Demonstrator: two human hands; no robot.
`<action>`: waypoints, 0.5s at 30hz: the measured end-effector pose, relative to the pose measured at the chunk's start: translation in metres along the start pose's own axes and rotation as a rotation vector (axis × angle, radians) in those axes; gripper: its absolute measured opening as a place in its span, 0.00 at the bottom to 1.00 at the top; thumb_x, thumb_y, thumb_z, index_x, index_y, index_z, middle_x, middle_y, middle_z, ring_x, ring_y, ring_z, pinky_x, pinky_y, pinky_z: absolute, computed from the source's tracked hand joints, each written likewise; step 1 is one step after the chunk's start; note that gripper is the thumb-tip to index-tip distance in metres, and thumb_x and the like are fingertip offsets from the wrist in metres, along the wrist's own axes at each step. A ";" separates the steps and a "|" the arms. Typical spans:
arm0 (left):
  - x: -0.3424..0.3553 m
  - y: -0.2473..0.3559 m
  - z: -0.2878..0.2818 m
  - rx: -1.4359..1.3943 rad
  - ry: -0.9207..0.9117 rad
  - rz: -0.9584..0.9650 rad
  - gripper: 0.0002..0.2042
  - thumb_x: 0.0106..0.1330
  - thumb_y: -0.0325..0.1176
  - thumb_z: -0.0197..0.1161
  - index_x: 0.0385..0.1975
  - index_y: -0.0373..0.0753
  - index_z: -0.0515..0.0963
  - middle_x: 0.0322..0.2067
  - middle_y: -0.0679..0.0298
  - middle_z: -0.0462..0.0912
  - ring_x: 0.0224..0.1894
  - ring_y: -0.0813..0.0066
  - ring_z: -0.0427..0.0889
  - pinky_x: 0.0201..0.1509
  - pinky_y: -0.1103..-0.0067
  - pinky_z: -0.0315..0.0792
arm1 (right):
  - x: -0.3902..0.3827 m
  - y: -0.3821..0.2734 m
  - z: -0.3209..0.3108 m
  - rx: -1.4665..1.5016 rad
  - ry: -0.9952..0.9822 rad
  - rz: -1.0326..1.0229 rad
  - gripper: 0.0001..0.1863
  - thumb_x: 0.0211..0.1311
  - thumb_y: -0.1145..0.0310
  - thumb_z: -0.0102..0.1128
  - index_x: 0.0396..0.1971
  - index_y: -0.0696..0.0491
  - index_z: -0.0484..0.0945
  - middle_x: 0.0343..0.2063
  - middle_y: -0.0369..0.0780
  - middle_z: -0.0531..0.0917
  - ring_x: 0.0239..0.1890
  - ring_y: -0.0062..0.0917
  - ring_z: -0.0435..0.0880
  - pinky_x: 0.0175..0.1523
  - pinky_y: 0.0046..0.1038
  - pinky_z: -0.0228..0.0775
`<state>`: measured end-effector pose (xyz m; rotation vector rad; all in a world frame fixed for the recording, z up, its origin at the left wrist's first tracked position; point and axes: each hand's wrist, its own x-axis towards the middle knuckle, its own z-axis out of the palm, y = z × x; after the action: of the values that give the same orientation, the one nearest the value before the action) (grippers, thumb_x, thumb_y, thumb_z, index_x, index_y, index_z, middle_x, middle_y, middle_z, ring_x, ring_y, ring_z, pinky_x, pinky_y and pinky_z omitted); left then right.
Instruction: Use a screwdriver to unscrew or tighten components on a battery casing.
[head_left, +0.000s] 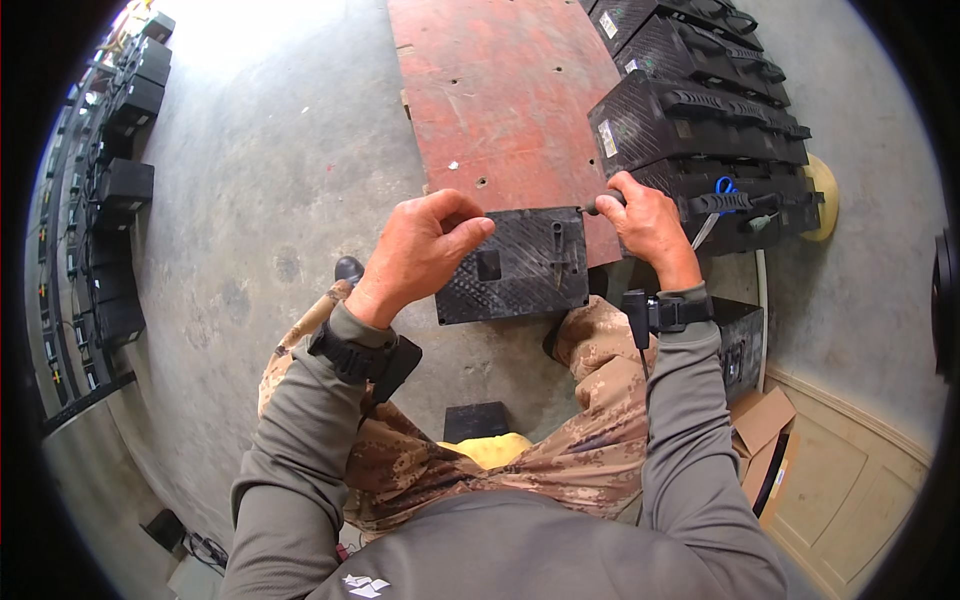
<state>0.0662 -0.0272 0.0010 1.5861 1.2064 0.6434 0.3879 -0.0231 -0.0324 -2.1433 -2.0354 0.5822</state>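
A black box (pixel 520 290) with a dark square recess in its top lies before me, at the near end of the red board. My right hand (pixel 645 228) is closed round the dark handle of a screwdriver (pixel 606 203); its tip end points at the far right corner of the box. Above the far left corner is my left hand (pixel 415 250), its fingers curled in toward the thumb. Whether anything small sits inside those fingers is hidden. On the right part of the box top lies a narrow black part (pixel 557 245), too small to identify.
Several black cases with handles (pixel 690 110) stand in a row at the right, with blue-handled scissors (pixel 726 187) on the nearest. The red board (pixel 500 90) stretches away from me. Black units line a rack (pixel 100 240) at far left. An open cardboard box (pixel 765 425) stands lower right.
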 end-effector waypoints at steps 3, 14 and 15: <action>0.001 0.000 0.002 -0.023 -0.010 0.002 0.08 0.68 0.31 0.68 0.38 0.32 0.83 0.31 0.65 0.85 0.34 0.81 0.80 0.39 0.79 0.75 | -0.003 -0.002 -0.004 0.010 0.025 -0.249 0.15 0.61 0.58 0.64 0.43 0.50 0.79 0.36 0.49 0.84 0.43 0.51 0.83 0.46 0.48 0.75; 0.002 -0.001 0.003 0.021 -0.013 0.005 0.08 0.68 0.32 0.68 0.38 0.33 0.83 0.30 0.66 0.85 0.34 0.81 0.79 0.38 0.79 0.75 | -0.012 -0.029 -0.028 -0.077 0.069 0.048 0.24 0.63 0.46 0.62 0.49 0.50 0.80 0.43 0.51 0.84 0.46 0.50 0.84 0.48 0.46 0.76; 0.002 -0.001 0.003 0.021 -0.015 0.006 0.08 0.68 0.32 0.68 0.38 0.33 0.83 0.30 0.66 0.85 0.34 0.81 0.79 0.38 0.79 0.75 | -0.011 -0.031 -0.033 -0.077 0.069 0.049 0.24 0.63 0.46 0.62 0.49 0.50 0.80 0.43 0.51 0.84 0.46 0.50 0.84 0.48 0.46 0.76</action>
<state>0.0694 -0.0265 -0.0019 1.6095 1.2014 0.6240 0.3708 -0.0254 0.0106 -2.2296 -2.0057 0.4355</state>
